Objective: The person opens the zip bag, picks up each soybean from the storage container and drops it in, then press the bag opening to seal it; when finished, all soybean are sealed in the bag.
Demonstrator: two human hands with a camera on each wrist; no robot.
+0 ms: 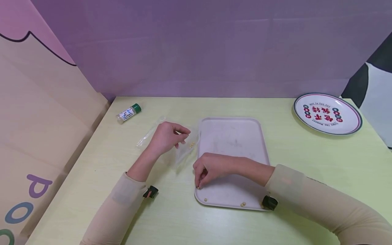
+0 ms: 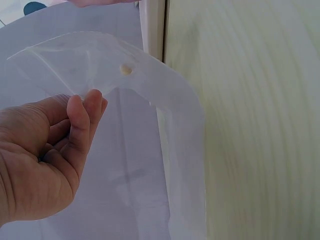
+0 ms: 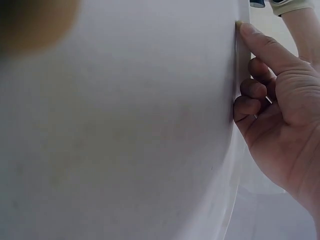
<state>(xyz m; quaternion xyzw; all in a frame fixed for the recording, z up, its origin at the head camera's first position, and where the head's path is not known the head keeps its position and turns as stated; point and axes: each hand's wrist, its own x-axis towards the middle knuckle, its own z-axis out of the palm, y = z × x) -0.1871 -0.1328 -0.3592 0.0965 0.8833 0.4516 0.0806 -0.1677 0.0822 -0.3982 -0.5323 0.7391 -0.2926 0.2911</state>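
My left hand (image 1: 166,139) pinches the edge of a clear plastic bag (image 1: 183,154) to the left of the tray. A few small yellow beans (image 1: 192,145) lie inside the bag; the left wrist view shows one bean (image 2: 126,70) through the film. At the left rim of a pale rectangular tray (image 1: 232,136), my right hand (image 1: 214,166) pinches a small yellow bean (image 1: 198,188) between thumb and forefinger, its other fingers curled. In the right wrist view this bean (image 3: 239,23) shows at the thumb tip, against the tray wall. Several loose beans (image 1: 243,204) rest along the tray's near edge.
A small clear shaker jar with a green cap (image 1: 128,113) lies on its side at the back left. At the back right sits a white oval plate (image 1: 327,114) with red characters. A purple cloth wall (image 1: 199,51) rises behind the table (image 1: 165,221).
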